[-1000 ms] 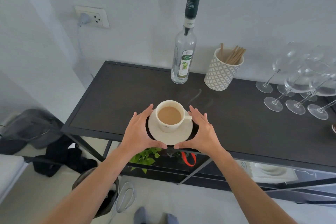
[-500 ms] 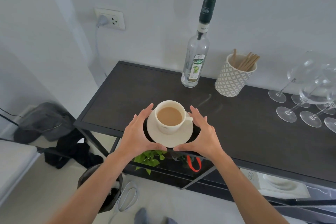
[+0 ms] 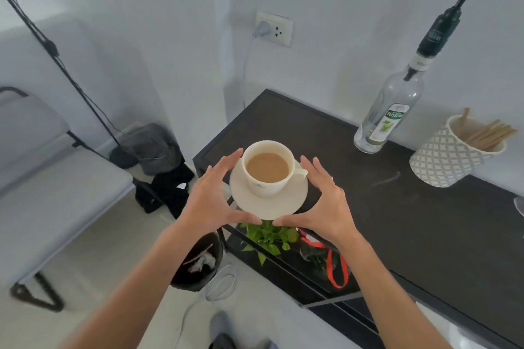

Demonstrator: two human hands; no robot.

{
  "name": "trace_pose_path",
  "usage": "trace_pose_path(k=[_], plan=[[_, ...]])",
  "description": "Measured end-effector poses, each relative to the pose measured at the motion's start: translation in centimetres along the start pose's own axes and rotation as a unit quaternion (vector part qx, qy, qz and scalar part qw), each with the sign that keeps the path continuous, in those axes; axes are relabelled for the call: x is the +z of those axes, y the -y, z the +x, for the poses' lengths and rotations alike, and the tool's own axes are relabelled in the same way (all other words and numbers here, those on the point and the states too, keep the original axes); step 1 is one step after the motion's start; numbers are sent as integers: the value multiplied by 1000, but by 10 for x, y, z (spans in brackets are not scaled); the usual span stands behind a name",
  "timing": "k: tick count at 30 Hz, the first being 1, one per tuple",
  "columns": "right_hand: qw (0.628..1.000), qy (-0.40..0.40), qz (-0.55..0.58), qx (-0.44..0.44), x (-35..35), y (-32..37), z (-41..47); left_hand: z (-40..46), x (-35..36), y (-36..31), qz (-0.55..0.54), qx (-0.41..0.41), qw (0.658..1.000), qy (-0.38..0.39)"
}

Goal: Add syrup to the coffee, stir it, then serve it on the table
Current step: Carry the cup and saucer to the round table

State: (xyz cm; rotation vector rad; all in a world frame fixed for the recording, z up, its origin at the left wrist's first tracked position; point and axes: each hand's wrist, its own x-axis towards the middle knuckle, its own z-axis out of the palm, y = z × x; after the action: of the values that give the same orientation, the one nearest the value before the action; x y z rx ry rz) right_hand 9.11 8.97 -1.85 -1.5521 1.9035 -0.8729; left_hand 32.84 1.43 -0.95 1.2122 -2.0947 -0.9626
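Note:
A white cup of milky coffee (image 3: 268, 170) stands on a white saucer (image 3: 295, 198), lifted off the dark console table (image 3: 425, 221) and held over its front left corner. My left hand (image 3: 212, 201) holds the saucer's left rim, thumb at the front edge and fingers along the side. My right hand (image 3: 326, 204) holds the right rim the same way, beside the cup's handle. The clear syrup bottle (image 3: 388, 116) with a black pump stands at the back of the table.
A patterned white holder with wooden stir sticks (image 3: 453, 156) stands right of the bottle. A green plant (image 3: 269, 235) sits on the shelf below. A black bin (image 3: 198, 263) and a grey bench (image 3: 51, 178) are on the floor to the left.
Both hands have lifted the saucer with the cup off the table and carried it left past the table's corner. My view has turned left, so the wine glasses are out of frame.

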Motion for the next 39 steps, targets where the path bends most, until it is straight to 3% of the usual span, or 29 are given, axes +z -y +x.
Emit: trace_pose_path(k=[11, 23, 33, 39], plan=[[987, 104, 44, -116, 97, 114, 31, -72, -116, 61, 5, -51, 991, -126], [947, 208, 73, -232, 265, 270, 52, -176, -278, 151, 54, -133, 956, -255], [882, 311, 82, -344, 392, 391, 52, -269, -372, 205, 76, -216, 898, -377], [834, 380, 71, -393, 463, 462, 40, -324, -416, 225, 88, -281, 845, -446]])
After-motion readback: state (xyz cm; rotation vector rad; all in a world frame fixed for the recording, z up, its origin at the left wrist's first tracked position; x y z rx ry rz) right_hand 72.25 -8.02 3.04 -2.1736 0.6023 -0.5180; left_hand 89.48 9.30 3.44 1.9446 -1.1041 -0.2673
